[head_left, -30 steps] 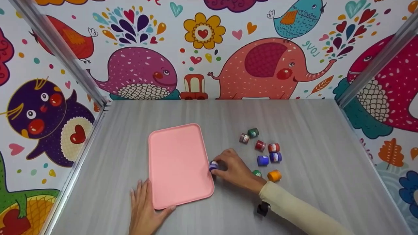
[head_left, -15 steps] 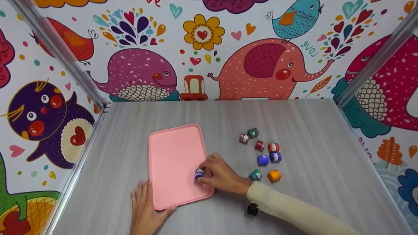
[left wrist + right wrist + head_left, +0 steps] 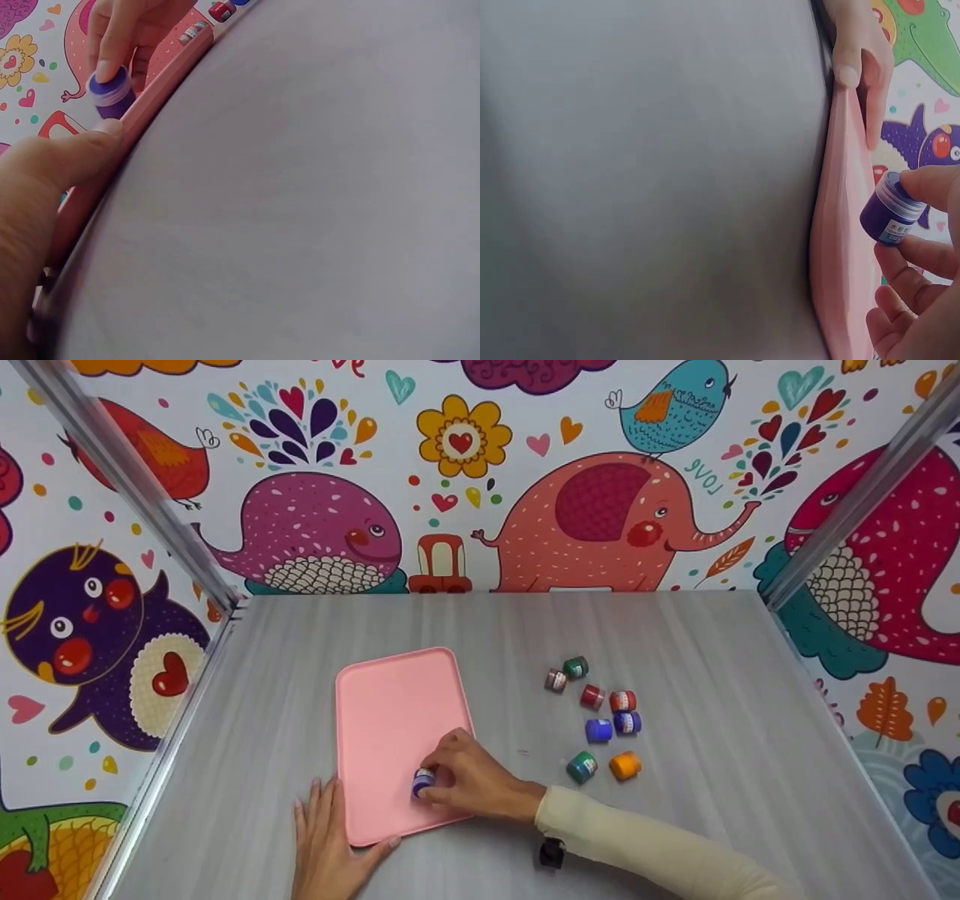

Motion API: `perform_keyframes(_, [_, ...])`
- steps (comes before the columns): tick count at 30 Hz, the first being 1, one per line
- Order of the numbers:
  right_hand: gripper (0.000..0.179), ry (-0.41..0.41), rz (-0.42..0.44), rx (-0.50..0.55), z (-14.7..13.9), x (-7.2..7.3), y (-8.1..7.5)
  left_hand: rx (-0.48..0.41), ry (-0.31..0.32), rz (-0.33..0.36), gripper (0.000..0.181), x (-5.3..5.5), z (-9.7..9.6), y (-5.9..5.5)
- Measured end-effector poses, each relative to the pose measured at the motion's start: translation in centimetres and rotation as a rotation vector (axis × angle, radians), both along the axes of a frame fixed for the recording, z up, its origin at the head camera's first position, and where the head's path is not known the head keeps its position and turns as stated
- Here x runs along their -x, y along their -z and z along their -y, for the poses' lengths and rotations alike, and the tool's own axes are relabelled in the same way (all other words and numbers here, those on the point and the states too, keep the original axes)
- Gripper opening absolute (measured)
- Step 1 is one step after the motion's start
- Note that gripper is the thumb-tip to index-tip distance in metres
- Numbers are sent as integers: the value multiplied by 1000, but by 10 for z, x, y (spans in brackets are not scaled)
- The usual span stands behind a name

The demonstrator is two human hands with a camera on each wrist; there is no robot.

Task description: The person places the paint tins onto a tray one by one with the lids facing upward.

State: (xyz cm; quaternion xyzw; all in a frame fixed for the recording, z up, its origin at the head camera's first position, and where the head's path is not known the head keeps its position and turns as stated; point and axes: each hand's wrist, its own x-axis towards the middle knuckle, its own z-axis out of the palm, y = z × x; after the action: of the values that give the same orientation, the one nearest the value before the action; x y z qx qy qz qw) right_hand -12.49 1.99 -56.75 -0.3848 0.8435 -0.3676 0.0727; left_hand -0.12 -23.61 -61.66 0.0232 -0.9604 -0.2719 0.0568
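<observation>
A pink tray (image 3: 397,705) lies on the table. My left hand (image 3: 327,844) rests at its near left corner, fingers straight along the left side and thumb on the near rim. Over the near part of the tray, my right hand (image 3: 480,780) pinches a small purple paint jar (image 3: 423,783) between thumb and fingers. In the right wrist view the jar (image 3: 891,210) is tilted, with a white label and a purple lid. The left wrist view has the jar (image 3: 111,91) just beyond the left thumb; whether it touches the tray I cannot tell.
Right of the tray several more paint jars lie scattered, among them a teal-green jar (image 3: 582,766), an orange jar (image 3: 625,765), a blue jar (image 3: 598,730) and a dark red jar (image 3: 592,696). A patterned wall panel (image 3: 450,510) closes off the back.
My right hand has carried the purple paint jar left and nearer, from the tray's right edge to over its near part. The left hand has stayed at the corner.
</observation>
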Motion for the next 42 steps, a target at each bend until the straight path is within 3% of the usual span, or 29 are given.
perform_keyframes(5, [30,-48,-24,-4,19,-3,-1,-19,-5,77,137,1,1,-2])
perform_keyframes(7, [31,-60,-30,-7,26,-4,0,-18,-4,75,137,2,1,-2])
perform_keyframes(17, [27,-82,-2,-4,44,-10,10,21,28,-157,128,0,1,11])
perform_keyframes(26, [27,-99,-48,23,53,-9,17,40,37,-221,128,-3,4,15])
perform_keyframes(36, [25,-62,-67,50,47,-4,16,37,35,-186,128,-3,4,14])
perform_keyframes(42, [25,-76,-104,57,21,1,11,30,23,-130,130,-1,3,10])
